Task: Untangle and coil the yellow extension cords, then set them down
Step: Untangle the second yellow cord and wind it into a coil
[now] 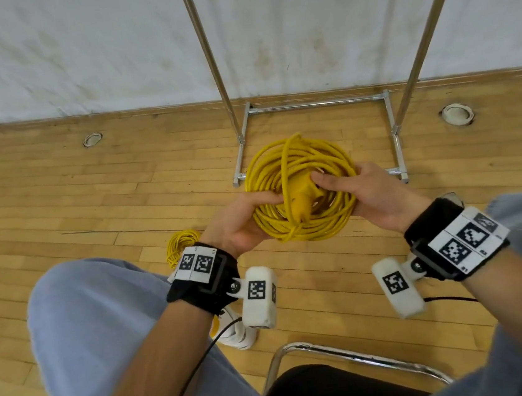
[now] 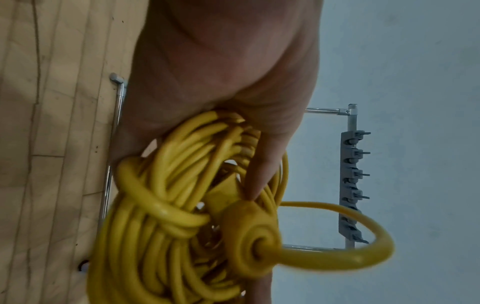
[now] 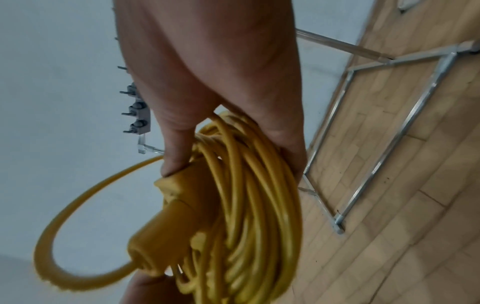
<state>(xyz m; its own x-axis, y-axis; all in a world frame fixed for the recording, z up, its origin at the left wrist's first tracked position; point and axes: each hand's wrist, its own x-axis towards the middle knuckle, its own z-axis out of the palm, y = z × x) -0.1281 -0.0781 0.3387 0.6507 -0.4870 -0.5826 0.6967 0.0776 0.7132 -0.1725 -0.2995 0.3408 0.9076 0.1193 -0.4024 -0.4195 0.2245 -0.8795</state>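
Note:
A thick yellow extension cord coil [image 1: 301, 193] hangs in the air between both hands, above the wooden floor. My left hand [image 1: 246, 222] grips the coil's left side, thumb over the loops [image 2: 155, 205]. My right hand [image 1: 360, 193] grips the right side, and its thumb presses on the yellow plug block [image 1: 302, 203] at the coil's middle [image 3: 179, 205]. One loose loop of cord [image 2: 363, 242] arcs out from the plug [image 2: 249, 236]. A second, thinner yellow coil [image 1: 180, 244] lies on the floor beside my left wrist.
A chrome rack frame [image 1: 314, 105] stands on the floor against the white wall just beyond the coil. Below my hands are my knees in grey trousers, a chair's chrome edge [image 1: 352, 355] and a white shoe [image 1: 239, 333]. Two round floor sockets [image 1: 456, 114] sit near the wall.

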